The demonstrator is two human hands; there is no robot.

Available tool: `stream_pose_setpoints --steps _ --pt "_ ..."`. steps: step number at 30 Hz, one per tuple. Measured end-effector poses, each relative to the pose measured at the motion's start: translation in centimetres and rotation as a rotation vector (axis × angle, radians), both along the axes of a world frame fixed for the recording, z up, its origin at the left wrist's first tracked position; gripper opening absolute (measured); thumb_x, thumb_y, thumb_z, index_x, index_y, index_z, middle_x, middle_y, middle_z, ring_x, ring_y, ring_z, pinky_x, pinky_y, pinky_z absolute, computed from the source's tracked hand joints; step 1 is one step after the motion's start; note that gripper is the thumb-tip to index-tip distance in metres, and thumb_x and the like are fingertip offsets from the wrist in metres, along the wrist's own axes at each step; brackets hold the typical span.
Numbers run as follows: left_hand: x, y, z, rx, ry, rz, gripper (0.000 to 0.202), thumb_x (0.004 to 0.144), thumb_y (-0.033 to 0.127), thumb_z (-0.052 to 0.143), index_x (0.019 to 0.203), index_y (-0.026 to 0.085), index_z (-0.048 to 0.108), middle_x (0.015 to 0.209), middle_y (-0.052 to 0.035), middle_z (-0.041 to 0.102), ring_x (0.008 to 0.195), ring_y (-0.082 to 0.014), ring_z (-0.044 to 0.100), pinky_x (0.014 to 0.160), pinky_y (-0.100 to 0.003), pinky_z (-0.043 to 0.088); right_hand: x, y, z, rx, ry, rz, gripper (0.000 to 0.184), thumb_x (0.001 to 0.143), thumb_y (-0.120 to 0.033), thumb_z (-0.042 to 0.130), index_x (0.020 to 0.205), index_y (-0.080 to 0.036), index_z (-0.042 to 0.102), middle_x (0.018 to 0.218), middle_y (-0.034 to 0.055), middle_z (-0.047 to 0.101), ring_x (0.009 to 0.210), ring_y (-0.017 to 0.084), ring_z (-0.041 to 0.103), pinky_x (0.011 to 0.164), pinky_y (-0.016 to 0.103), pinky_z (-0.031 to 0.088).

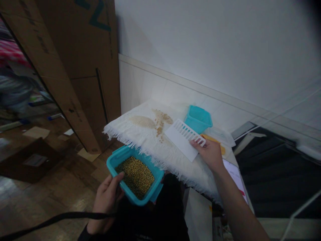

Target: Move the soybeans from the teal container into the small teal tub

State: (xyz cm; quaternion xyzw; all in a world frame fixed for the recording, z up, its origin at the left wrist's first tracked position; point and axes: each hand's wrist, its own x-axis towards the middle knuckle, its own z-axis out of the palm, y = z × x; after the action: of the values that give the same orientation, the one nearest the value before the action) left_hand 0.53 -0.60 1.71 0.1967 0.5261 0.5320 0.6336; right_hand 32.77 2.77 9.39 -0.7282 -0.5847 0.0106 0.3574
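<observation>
My left hand [109, 192] grips the near-left rim of a turquoise plastic container [116, 154], thumb over the edge. Greenish-yellow beans [137, 175] fill its lower part. It hangs by the front edge of a small table, just below the cloth's fringe. In my right hand [209, 152] is a white plastic scraper [181, 140] with a row of slots along one side, held by its right end above the cloth. Left of the scraper lie scattered tan beans [160, 129] and a pale heap of fine grains [142, 121].
A white fringed cloth [125, 129] covers the table. Behind the scraper stands a second turquoise container [198, 118]. A phone or tablet with a lit screen [234, 174] lies at the right edge. A tall cardboard box [82, 67] leans at the left, beside the white wall [213, 43].
</observation>
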Motion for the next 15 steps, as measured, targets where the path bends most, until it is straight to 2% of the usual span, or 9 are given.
stream_pose_setpoints --steps 5,9,15 --pt "0.0 0.4 -0.4 -0.003 0.006 -0.009 0.026 0.058 0.036 0.076 0.062 0.017 0.058 0.042 0.0089 0.042 0.035 -0.0036 0.034 0.033 -0.014 0.027 -1.6 0.3 0.3 0.014 -0.046 0.037 0.036 0.076 -0.046 0.057 0.061 -0.014 0.065 0.052 0.0016 0.061 0.048 0.015 0.053 0.045 0.024 0.034" --pt "0.0 0.4 -0.4 0.002 0.004 -0.011 0.026 0.059 0.035 0.075 0.06 0.017 0.057 0.041 0.0093 0.04 0.035 -0.003 0.033 0.032 -0.014 0.025 -2.5 0.3 0.6 -0.012 -0.051 0.068 0.034 0.076 -0.044 0.057 0.062 -0.014 0.066 0.052 0.0012 0.061 0.048 0.015 0.054 0.045 0.024 0.035" --pt "0.1 0.2 0.2 -0.005 -0.025 0.003 0.021 0.058 0.031 0.076 0.069 0.018 0.064 0.047 0.0071 0.05 0.04 -0.0049 0.042 0.037 -0.014 0.036 -2.9 0.1 0.7 -0.022 -0.013 0.083 0.033 0.076 -0.044 0.058 0.064 -0.014 0.067 0.053 0.0016 0.062 0.049 0.016 0.055 0.045 0.024 0.035"
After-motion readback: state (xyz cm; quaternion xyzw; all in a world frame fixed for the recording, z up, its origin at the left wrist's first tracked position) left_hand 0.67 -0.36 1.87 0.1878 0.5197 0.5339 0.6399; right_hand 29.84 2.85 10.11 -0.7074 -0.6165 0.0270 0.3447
